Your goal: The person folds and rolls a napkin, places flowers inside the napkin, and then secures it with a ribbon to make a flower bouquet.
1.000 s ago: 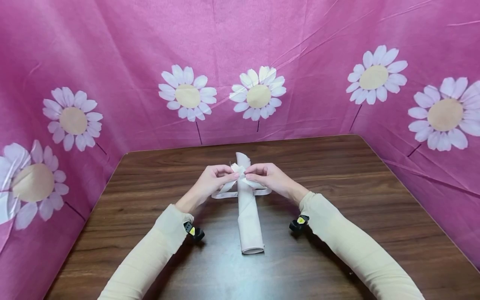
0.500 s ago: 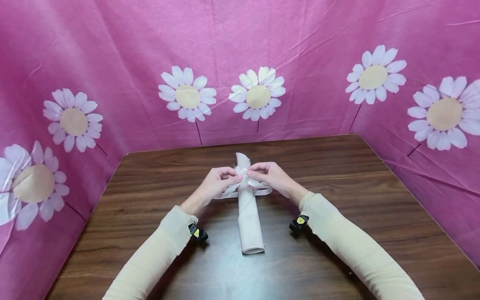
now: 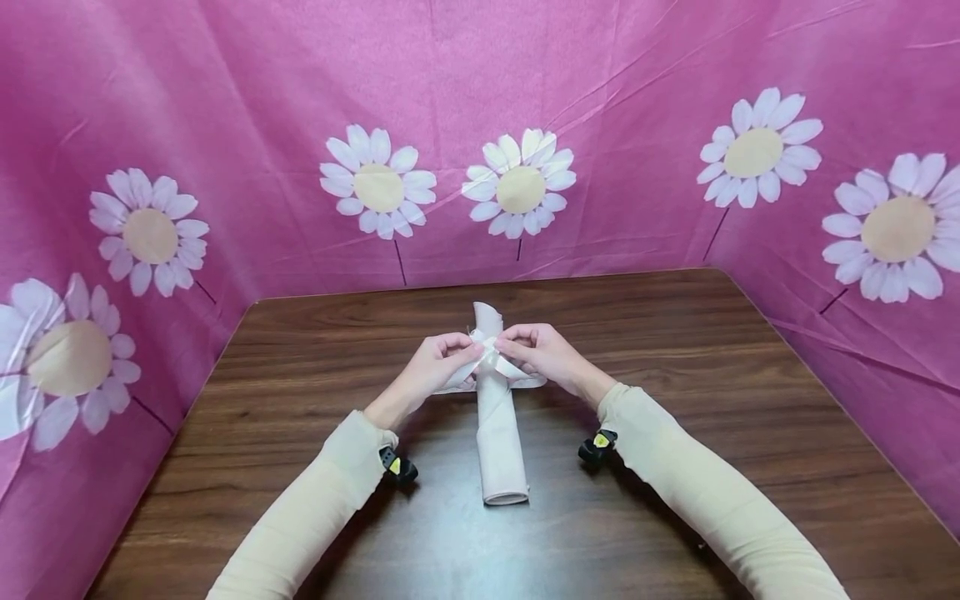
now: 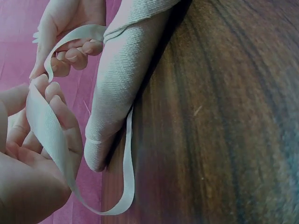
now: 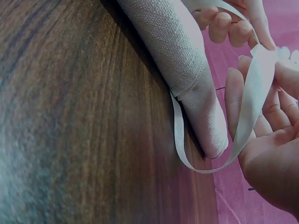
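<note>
A rolled off-white cloth (image 3: 502, 450) lies lengthwise on the table, its near end showing a layered spiral. A white ribbon (image 4: 49, 128) passes beneath it and rises on both sides. Over the far half of the roll, my left hand (image 3: 427, 367) pinches the ribbon between thumb and index finger. From the other side my right hand (image 3: 555, 358) pinches it too, fingertips close to the left ones. In the right wrist view, the ribbon (image 5: 254, 88) hangs from the right fingertips in a loose loop down to the roll's underside. Fingers partly hide where the two ribbon parts meet.
The dark wood-grain table (image 3: 315, 350) has rounded far corners. Behind it and along both sides hangs a pink cloth (image 3: 600, 100) printed with white daisies. A small black wrist camera (image 3: 397, 467) sits at each sleeve cuff.
My left hand has shifted slightly right, bringing its fingertips nearer the right hand's. The ribbon piece that stuck up between the hands now lies lower. My right hand and the roll stay nearly in place.
</note>
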{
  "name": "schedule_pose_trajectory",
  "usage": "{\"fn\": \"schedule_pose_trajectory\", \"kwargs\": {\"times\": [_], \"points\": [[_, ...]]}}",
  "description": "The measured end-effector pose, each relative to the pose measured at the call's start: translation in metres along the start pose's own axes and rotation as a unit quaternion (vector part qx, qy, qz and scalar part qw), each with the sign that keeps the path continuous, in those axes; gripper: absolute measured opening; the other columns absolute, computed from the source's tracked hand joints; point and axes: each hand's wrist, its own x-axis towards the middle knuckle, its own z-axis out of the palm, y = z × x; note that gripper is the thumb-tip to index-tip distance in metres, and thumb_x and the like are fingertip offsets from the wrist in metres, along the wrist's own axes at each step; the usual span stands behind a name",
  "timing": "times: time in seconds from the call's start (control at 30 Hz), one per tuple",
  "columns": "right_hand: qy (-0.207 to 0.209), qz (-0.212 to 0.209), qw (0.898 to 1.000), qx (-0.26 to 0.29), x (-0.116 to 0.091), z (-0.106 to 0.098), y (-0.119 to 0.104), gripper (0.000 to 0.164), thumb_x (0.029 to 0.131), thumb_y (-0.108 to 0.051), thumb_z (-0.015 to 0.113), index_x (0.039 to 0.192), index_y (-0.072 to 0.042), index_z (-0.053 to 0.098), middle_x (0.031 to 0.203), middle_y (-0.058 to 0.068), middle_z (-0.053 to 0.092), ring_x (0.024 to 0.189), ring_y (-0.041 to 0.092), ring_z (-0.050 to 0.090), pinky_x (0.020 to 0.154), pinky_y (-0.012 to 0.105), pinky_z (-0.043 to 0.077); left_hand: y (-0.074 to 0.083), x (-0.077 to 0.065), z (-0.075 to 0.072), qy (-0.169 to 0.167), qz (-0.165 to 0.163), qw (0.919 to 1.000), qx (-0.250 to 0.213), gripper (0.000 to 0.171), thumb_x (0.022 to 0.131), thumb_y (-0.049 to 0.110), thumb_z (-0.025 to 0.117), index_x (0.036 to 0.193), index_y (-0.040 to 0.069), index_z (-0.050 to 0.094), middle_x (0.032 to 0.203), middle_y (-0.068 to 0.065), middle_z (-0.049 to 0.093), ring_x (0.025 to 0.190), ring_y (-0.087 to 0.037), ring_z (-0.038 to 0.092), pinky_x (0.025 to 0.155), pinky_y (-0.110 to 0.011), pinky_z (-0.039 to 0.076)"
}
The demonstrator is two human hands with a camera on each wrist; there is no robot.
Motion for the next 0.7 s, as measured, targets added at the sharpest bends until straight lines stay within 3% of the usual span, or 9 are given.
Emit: {"fn": "schedule_pose_trajectory", "kwargs": {"times": [0.07,0.3,0.47,0.7], "points": [[0.001,0.002,1.0,0.01,0.0,0.0002,-0.0003,0.026,0.102,-0.019,0.064,0.115,0.004,0.066,0.08,-0.001,0.067,0.062,0.007,0.052,0.053,0.02,0.038,0.0003,-0.0002,0.0001,0.003,0.006,1.0,0.002,0.02,0.102,0.014,0.063,0.109,-0.005,0.067,0.087,-0.026,0.068,0.065,-0.018,0.062,0.064,-0.031,0.058],[0.003,0.03,0.998,0.058,-0.001,0.001,-0.0039,0.024,0.107,-0.016,0.053,0.119,0.004,0.057,0.085,0.002,0.069,0.069,0.011,0.064,0.058,0.022,0.05,-0.0002,0.001,0.0028,0.009,0.001,0.9999,0.005,0.019,0.102,0.015,0.063,0.106,-0.004,0.065,0.072,-0.003,0.058,0.06,-0.014,0.051,0.051,-0.022,0.043],[-0.01,0.049,0.998,0.047,-0.0001,0.0017,-0.0017,0.028,0.106,-0.021,0.055,0.12,0.003,0.057,0.088,0.007,0.07,0.072,0.015,0.067,0.066,0.03,0.058,-0.0041,0.0027,0.0041,0.001,0.002,0.9999,0.017,0.018,0.102,0.014,0.062,0.106,-0.003,0.065,0.07,0.0,0.057,0.06,-0.012,0.05,0.051,-0.02,0.04],[-0.016,0.045,0.999,0.024,0.0018,0.0021,0.001,0.022,0.103,-0.021,0.063,0.108,0.0,0.064,0.084,0.005,0.07,0.071,0.016,0.067,0.065,0.03,0.057,-0.0022,0.0012,0.0047,-0.006,-0.003,0.9994,0.033,0.018,0.101,0.016,0.064,0.105,-0.001,0.068,0.07,-0.004,0.055,0.059,-0.013,0.047,0.049,-0.021,0.038]]}}
